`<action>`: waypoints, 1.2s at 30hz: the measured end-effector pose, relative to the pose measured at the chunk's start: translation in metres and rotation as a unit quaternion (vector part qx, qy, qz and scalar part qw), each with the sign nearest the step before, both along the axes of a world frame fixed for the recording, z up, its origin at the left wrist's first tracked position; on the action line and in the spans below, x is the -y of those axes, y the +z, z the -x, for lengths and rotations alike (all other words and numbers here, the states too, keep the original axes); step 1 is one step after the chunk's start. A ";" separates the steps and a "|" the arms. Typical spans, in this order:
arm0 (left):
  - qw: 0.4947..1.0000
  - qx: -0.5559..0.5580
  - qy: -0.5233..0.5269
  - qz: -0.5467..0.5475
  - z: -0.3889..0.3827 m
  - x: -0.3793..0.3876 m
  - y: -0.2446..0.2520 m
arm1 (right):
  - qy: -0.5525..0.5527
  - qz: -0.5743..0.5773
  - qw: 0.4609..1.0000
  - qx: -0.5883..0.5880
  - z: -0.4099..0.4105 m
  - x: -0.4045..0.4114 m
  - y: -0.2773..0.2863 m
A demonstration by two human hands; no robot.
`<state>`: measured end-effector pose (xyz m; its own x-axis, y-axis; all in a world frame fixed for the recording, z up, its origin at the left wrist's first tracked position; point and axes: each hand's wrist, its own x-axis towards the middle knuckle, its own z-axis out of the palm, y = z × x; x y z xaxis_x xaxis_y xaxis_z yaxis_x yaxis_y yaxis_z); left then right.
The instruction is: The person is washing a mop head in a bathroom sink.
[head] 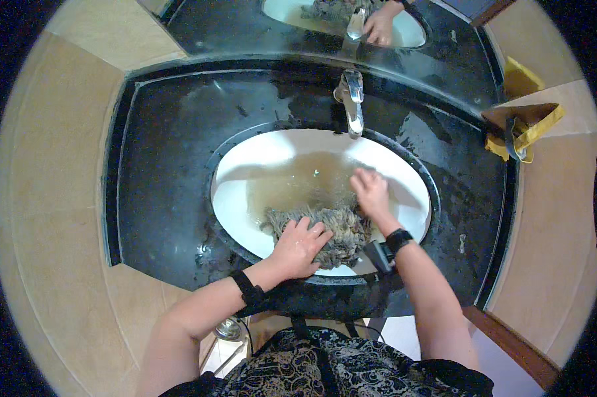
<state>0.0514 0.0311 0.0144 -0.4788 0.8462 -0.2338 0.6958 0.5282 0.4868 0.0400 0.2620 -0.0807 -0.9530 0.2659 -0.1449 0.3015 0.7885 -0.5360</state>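
Observation:
A wet, shaggy grey textile [345,233], perhaps a mop head or chenille mat, lies bunched against the near side of the white oval washbasin [234,198]. My left hand [301,248] holds it down, fingers spread over its top and thumb towards the near rim. Murky brown water [288,173] stands in the basin beyond the textile. My right hand [372,191], blurred, is over the right part of the water, just past the textile's right end. Nothing shows in it, and how far its fingers are parted is unclear.
A chrome single-lever faucet [353,101] rises behind the basin. Water wets the black stone countertop [179,164]. A yellow-edged holder [524,131] is at the right wall. Behind, a mirror [303,44] reflects the basin. A dark device [379,255] is by my right wrist.

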 end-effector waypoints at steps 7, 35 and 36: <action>0.994 -0.046 0.099 0.004 0.034 0.008 -0.016 | 0.190 0.156 0.951 0.186 -0.027 0.049 0.053; 0.980 0.160 0.108 0.052 0.078 -0.026 -0.088 | 0.160 0.077 0.977 0.116 0.020 0.045 -0.015; 0.984 0.133 0.103 0.063 0.075 -0.029 -0.082 | 0.146 0.102 0.980 0.087 0.015 0.037 -0.035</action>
